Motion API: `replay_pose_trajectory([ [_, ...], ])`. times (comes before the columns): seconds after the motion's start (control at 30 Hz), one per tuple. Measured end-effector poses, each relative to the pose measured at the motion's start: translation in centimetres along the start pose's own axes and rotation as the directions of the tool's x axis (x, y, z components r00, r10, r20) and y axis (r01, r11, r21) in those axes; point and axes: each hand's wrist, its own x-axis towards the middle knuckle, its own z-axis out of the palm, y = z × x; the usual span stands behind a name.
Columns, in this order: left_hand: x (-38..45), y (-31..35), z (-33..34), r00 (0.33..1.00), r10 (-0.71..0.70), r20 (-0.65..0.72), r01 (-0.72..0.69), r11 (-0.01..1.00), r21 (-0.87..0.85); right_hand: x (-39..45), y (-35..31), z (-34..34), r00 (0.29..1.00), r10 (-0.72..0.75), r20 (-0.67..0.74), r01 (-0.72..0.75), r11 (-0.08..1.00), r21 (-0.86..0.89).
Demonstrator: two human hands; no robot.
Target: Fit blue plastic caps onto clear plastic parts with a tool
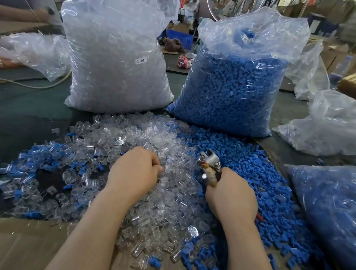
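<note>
A: Where are the hands?

B: Both forearms reach in from six o'clock. The left hand (136, 170) lies knuckles-up on the loose heap of small clear plastic parts (147, 153), fingers curled down into it toward one o'clock. Whether they pinch a part I cannot tell; the fingertips are hidden.

A: And the right?

B: The right hand (231, 196) is wrapped round the cloth-taped handles of a metal plier-like tool (210, 166). The tool's head points toward eleven o'clock, over the seam between the clear heap and the spread of small blue plastic caps (258, 168). Its jaw state is too small to read.

A: The stock?

B: Clear parts fill the centre; blue caps lie at three o'clock of them. Assembled-looking clear-and-blue pieces (33, 161) scatter toward nine o'clock. At twelve o'clock stand a tall clear plastic bag of clear parts (119, 54) and, to its right, a clear plastic bag of blue caps (235, 85). A flat brown cardboard sheet (10, 246) lies at seven o'clock.
</note>
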Motion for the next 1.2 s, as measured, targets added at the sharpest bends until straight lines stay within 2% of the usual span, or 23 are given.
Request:
replay_pose_trajectory([
  [0.23,-0.1,0.0,0.2,1.0,0.002,0.026,-0.001,0.999,-0.048,0.5,0.0,0.2,0.984,0.038,-0.174,-0.011,0.988,0.155],
  [0.37,-0.2,0.0,0.2,0.999,-0.026,-0.037,0.021,0.988,-0.152,0.3,-0.3,0.0,0.971,0.031,-0.236,0.026,0.972,0.235],
  [0.53,-0.5,1.1,-0.1,0.982,-0.057,-0.178,-0.007,0.939,-0.343,0.3,-0.4,-0.4,0.977,0.029,-0.213,0.057,0.921,0.386],
  [0.67,-0.6,2.1,0.1,0.987,-0.085,-0.139,-0.008,0.827,-0.562,0.2,-0.4,-0.5,0.982,-0.015,-0.186,0.11,0.852,0.512],
  [0.87,-0.9,3.7,0.9,0.993,-0.107,0.058,0.107,0.532,-0.84,0.0,-0.6,-0.5,0.976,-0.054,-0.209,0.178,0.75,0.637],
  [1.2,-1.0,4.1,0.8,0.992,-0.123,0.016,0.064,0.391,-0.918,-0.2,-1.0,-0.5,0.969,-0.126,-0.215,0.239,0.711,0.662],
])
